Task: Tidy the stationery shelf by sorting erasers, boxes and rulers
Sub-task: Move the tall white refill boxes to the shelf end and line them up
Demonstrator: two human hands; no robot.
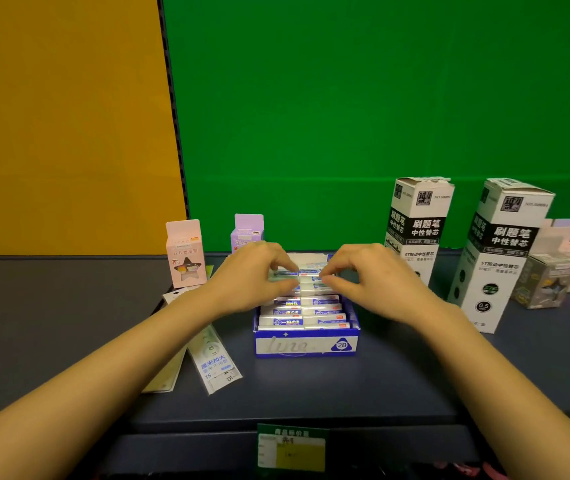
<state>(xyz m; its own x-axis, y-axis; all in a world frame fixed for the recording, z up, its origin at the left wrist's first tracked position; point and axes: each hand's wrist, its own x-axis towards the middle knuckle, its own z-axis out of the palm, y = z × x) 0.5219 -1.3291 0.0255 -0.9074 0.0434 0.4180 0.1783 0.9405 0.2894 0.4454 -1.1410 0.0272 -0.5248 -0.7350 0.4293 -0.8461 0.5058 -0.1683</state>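
Fingertips of my left hand (254,275) and right hand (368,277) pinch wrapped erasers (306,273) standing in the blue box (306,344).

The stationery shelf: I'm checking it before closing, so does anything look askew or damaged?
Two packaged rulers lie slanted to the left of the blue cardboard eraser tray, partly under the left forearm, not squared to the shelf edge. The nearer tall black-and-white refill box leans slightly. No visible damage.
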